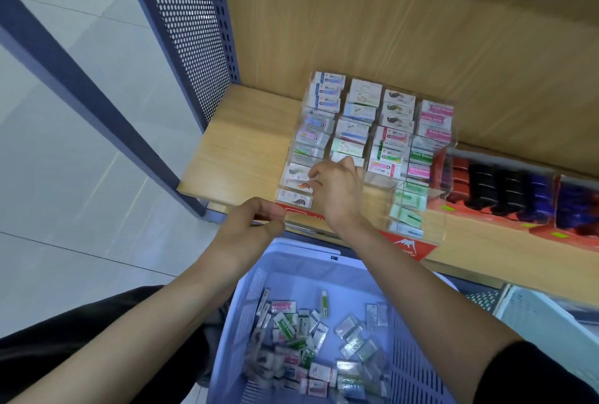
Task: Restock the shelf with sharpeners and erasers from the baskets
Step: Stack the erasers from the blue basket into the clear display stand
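At the display rack (406,246) on the shelf (233,144), your left hand (252,228) pinches its near-left corner while your right hand (337,189) curls over a slotted eraser (296,173), grip hidden; loose erasers (285,325) in the near basket (418,355) look light, firm, film-slick: pinch their long edges

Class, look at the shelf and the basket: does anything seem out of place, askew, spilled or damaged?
Nothing looks damaged or spilled. The wrapped erasers in the clear acrylic display rack sit in tidy rows. Only the loose erasers in the lavender plastic basket lie jumbled at all angles.
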Action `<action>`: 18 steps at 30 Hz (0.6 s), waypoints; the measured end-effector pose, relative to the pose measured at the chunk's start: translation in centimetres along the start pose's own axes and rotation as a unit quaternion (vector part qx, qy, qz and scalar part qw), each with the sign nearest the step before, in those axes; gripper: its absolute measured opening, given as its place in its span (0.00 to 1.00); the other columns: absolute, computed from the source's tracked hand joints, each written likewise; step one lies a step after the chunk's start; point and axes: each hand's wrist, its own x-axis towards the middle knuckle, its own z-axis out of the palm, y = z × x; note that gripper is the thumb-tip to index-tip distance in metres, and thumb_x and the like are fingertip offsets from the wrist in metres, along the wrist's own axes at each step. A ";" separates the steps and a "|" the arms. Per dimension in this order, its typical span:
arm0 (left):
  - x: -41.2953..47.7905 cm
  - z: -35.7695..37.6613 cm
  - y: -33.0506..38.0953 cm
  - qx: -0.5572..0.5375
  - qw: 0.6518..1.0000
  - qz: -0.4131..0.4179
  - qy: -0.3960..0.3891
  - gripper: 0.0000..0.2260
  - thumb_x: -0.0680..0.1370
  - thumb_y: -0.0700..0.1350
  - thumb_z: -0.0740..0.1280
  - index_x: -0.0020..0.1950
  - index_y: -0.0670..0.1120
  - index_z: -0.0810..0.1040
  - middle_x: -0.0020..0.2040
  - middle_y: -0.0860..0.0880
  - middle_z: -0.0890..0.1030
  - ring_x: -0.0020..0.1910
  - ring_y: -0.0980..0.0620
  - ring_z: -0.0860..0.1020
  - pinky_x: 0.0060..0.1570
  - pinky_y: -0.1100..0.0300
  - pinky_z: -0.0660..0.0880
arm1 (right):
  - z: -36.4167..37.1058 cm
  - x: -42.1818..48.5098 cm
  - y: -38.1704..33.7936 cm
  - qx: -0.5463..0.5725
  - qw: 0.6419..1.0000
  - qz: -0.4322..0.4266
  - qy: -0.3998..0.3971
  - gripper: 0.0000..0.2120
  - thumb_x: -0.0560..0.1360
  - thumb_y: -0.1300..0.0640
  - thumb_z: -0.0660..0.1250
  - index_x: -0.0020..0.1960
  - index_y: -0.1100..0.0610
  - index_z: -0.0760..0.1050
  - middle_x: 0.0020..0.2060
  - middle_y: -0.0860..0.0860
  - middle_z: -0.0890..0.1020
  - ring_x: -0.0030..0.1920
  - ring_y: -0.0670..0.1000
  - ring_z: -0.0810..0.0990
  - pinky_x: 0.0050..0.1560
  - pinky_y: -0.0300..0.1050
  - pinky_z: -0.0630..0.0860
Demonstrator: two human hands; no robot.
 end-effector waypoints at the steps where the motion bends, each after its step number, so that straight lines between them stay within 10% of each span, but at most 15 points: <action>1: -0.1 0.0 0.0 0.002 1.000 0.005 -0.004 0.06 0.76 0.39 0.65 0.47 0.49 0.78 0.50 0.49 0.80 0.54 0.48 0.77 0.52 0.58 0.72 | -0.1 -0.1 0.0 -0.001 1.000 0.000 -0.014 0.05 0.75 0.55 0.67 0.49 0.51 0.80 0.43 0.47 0.82 0.54 0.50 0.68 0.51 0.44 0.58; 9: 0.5 0.5 -0.3 0.039 0.997 0.014 -0.061 0.06 0.78 0.38 0.62 0.47 0.47 0.76 0.50 0.45 0.79 0.53 0.49 0.77 0.46 0.64 0.71 | -0.7 0.0 -0.2 -0.054 0.994 -0.041 -0.091 0.11 0.79 0.54 0.61 0.54 0.49 0.81 0.50 0.48 0.82 0.57 0.52 0.66 0.43 0.43 0.50; 14: 0.7 1.3 -2.4 0.145 0.983 0.046 -0.105 0.05 0.78 0.39 0.64 0.45 0.47 0.75 0.44 0.49 0.78 0.47 0.49 0.78 0.41 0.66 0.71 | -3.8 -4.0 1.8 0.144 0.988 -0.039 -0.031 0.10 0.77 0.63 0.62 0.55 0.59 0.79 0.57 0.53 0.80 0.60 0.54 0.70 0.58 0.37 0.59; 18: 0.4 3.2 -7.0 0.196 0.969 0.050 -0.141 0.03 0.78 0.37 0.64 0.46 0.45 0.75 0.43 0.50 0.75 0.43 0.50 0.75 0.45 0.61 0.71 | -5.4 -12.0 5.6 0.198 0.979 -0.056 -0.003 0.10 0.76 0.62 0.60 0.52 0.60 0.79 0.47 0.53 0.80 0.47 0.50 0.75 0.50 0.43 0.70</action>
